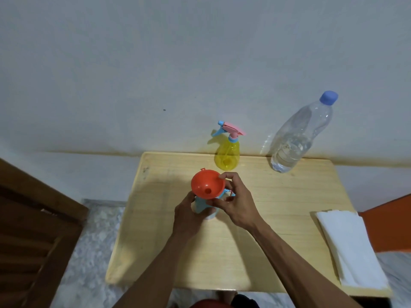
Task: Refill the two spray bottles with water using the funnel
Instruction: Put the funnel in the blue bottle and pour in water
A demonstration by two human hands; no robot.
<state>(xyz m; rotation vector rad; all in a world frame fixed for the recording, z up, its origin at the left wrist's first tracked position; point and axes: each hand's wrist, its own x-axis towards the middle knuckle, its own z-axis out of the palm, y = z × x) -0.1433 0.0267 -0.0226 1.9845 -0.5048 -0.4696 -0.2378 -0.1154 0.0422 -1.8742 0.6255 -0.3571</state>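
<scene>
- Spray bottles: one is the yellow spray bottle (pixel 227 156), upright near the counter's (pixel 278 218) far edge with its pink-and-blue trigger head on. The other is a pale blue bottle (pixel 205 210) at the counter's middle, almost wholly covered by my hands and the funnel.
- Water bottle (pixel 298 138): the largest thing here, clear with a blue cap (pixel 328 97) on, standing at the far right corner. It looks only part full. It lies up and to the right of my right hand, well apart, so the right arm is the nearer one for reaching it.
- Folded white cloth (pixel 349 247): lies along the counter's right edge, clear of the work.
- Left hand (pixel 189 215): wrapped around the blue bottle's body, grasping it upright.
- Right hand (pixel 233 201): fingers pinch the funnel's right rim, thumb low, forefinger on top.
- Funnel (pixel 208 185): orange, mouth up and tilted slightly toward me, its spout axis running down toward the blue bottle's neck. I judge I am seating it.
- Hidden: I cannot tell whether the spout is inside the neck, nor how much water the blue bottle holds. A small blue and pink piece (pixel 229 193) shows under my right fingers; too covered to identify.
</scene>
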